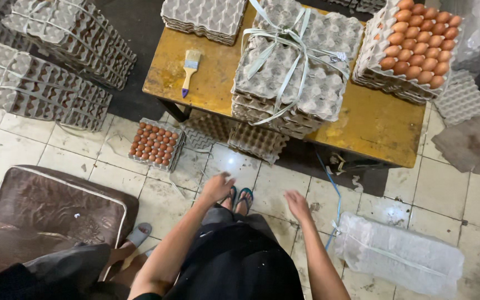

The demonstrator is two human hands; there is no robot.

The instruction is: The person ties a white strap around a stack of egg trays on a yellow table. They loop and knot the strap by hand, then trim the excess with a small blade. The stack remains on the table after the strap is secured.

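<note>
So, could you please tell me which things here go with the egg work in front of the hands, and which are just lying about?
With the egg work:
- left hand and right hand, both empty
- tied tray bundle on the yellow table
- filled egg trays
- egg tray on the floor

Lying about:
- paintbrush
- brown cushion
- plastic-wrapped pack

Both arms are bare to above the elbow, with no sleeves in sight. The left hand [218, 188] and right hand [297, 204] wear no gloves, rings or watch. A black garment [240, 261] with small pale flecks covers the lap. The feet wear blue-strapped flip-flops [239, 197].
</note>
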